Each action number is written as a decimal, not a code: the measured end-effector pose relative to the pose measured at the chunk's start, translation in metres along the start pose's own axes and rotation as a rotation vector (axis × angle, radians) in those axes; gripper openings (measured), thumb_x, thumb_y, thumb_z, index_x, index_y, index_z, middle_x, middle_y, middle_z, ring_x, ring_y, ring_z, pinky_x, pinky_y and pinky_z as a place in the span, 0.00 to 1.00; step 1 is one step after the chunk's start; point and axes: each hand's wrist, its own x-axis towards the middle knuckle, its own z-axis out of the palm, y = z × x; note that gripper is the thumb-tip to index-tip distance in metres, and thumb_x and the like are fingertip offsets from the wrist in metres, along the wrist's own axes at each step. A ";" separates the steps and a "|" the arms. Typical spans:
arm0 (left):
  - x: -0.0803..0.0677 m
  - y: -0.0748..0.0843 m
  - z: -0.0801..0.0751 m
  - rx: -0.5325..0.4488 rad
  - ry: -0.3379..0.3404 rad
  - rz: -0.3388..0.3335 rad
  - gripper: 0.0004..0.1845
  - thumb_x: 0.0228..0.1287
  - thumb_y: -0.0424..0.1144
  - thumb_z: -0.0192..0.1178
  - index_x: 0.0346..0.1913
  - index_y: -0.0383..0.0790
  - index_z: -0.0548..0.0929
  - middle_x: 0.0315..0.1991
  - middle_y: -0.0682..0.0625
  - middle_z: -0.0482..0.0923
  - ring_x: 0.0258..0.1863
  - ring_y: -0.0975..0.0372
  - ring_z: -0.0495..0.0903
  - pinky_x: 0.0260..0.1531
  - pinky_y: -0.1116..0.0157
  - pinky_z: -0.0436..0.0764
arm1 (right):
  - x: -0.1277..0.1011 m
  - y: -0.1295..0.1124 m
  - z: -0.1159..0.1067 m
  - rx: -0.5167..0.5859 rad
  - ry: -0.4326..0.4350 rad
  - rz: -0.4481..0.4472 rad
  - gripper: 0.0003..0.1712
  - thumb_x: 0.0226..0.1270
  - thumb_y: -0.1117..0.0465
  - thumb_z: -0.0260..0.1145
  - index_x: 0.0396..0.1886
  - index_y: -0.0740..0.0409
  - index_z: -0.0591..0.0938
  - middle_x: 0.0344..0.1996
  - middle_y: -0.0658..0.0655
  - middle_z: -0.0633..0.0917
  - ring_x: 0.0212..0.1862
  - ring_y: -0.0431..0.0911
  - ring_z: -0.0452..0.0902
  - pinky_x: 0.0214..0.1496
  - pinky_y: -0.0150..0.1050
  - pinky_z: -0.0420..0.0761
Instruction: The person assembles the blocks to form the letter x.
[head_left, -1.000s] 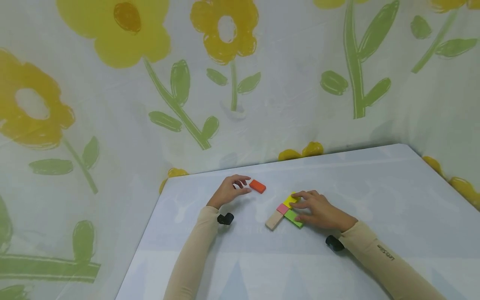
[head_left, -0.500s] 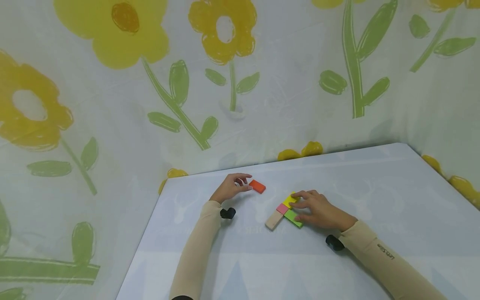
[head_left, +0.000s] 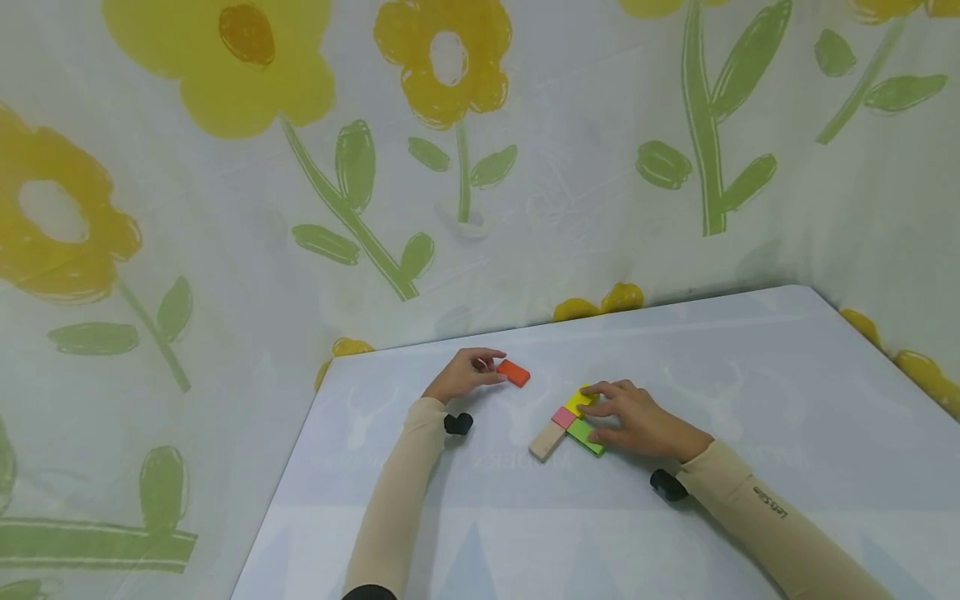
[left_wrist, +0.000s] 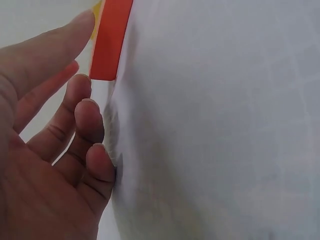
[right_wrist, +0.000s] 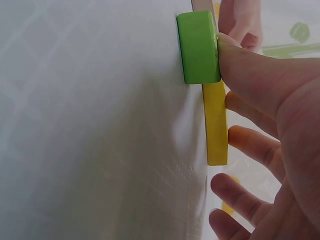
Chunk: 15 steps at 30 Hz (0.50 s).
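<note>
In the head view my left hand (head_left: 463,375) is at the left end of an orange rectangular block (head_left: 513,373) lying flat on the table. Its thumb and index finger are spread to either side of that end. The left wrist view has the thumb tip right at the orange block's edge (left_wrist: 111,42), the other fingers loosely bent. My right hand (head_left: 637,417) rests fingertips on a yellow block (head_left: 581,401), with its thumb (right_wrist: 250,75) on a green block (head_left: 585,437). A small pink block (head_left: 564,417) and a plain wooden block (head_left: 547,442) adjoin these in one flat cluster.
A pale patterned cloth covers the table (head_left: 480,483). Behind and to the left hangs a curtain (head_left: 547,208) printed with yellow flowers. Both wrists carry a black camera (head_left: 459,423).
My left hand has moved slightly right, bringing its thumb and index finger up to the orange block's end. The right hand and the clustered blocks stay in place.
</note>
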 end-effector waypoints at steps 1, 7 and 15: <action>0.001 -0.001 0.000 0.010 -0.004 -0.001 0.25 0.64 0.39 0.73 0.63 0.37 0.84 0.40 0.47 0.79 0.38 0.61 0.76 0.40 0.69 0.73 | 0.000 0.000 0.000 0.001 -0.001 0.001 0.28 0.65 0.50 0.75 0.64 0.51 0.85 0.68 0.58 0.78 0.67 0.63 0.69 0.62 0.64 0.70; 0.006 -0.002 0.001 0.048 -0.022 -0.024 0.25 0.63 0.39 0.74 0.63 0.40 0.84 0.39 0.48 0.79 0.38 0.61 0.75 0.40 0.68 0.73 | 0.000 0.002 0.001 0.010 -0.006 0.009 0.28 0.65 0.49 0.75 0.64 0.50 0.85 0.69 0.57 0.78 0.67 0.62 0.69 0.61 0.63 0.70; 0.010 0.000 -0.001 0.091 -0.051 -0.062 0.26 0.62 0.38 0.74 0.64 0.42 0.84 0.40 0.49 0.81 0.40 0.61 0.75 0.44 0.68 0.73 | 0.000 0.001 0.000 0.009 -0.002 -0.001 0.28 0.65 0.49 0.75 0.64 0.51 0.85 0.68 0.57 0.78 0.67 0.62 0.69 0.61 0.62 0.71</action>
